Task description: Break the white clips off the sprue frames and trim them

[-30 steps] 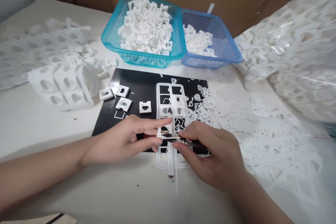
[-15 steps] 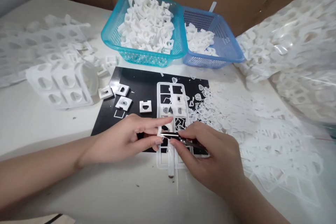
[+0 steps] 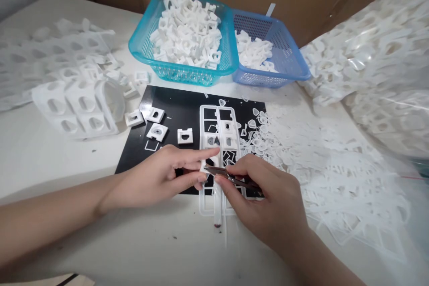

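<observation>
A white plastic frame (image 3: 219,118) with square cells lies lengthwise on a black mat (image 3: 182,109). My left hand (image 3: 161,176) presses on the frame's left side, forefinger stretched over a cell, thumb and other fingers pinched at its edge. My right hand (image 3: 264,199) is closed round a thin metal blade (image 3: 219,172) whose tip points left at the cell by my left fingertips. Three cut-out white squares (image 3: 185,136) lie on the mat to the left of the frame.
A teal basket (image 3: 186,35) piled with white pieces and a blue basket (image 3: 268,51) with fewer stand behind the mat. White offcut sheets (image 3: 72,98) lie at left. Small scraps (image 3: 261,136) and clear bags of frames (image 3: 375,67) fill the right.
The blade has shifted slightly up and to the left along the frame, and its tip has tilted toward my left fingers. My left hand has barely moved.
</observation>
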### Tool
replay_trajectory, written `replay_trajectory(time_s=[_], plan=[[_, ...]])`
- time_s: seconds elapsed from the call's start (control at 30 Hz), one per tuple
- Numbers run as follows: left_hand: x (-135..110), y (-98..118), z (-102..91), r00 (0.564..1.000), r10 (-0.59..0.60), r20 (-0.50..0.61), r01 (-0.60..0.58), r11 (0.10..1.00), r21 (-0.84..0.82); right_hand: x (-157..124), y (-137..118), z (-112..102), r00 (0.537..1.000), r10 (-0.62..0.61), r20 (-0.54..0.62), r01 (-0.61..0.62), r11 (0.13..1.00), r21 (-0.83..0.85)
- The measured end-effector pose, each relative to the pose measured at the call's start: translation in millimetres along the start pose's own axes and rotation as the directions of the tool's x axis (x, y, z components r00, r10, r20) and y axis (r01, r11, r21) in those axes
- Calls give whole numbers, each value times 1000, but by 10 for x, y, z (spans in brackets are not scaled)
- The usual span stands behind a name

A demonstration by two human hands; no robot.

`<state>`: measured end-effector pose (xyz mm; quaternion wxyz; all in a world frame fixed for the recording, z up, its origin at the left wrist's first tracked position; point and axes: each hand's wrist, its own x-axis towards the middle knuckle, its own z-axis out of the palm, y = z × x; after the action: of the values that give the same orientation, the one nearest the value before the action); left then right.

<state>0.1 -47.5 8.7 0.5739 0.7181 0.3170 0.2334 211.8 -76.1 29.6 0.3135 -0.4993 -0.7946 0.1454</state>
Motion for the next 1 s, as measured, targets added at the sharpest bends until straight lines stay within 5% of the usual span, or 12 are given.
replay_trajectory(time_s=[1.0], plan=[[16,27,12,996,-89,-8,89,994,-57,58,-6,-55,996,87,28,-88,995,42]])
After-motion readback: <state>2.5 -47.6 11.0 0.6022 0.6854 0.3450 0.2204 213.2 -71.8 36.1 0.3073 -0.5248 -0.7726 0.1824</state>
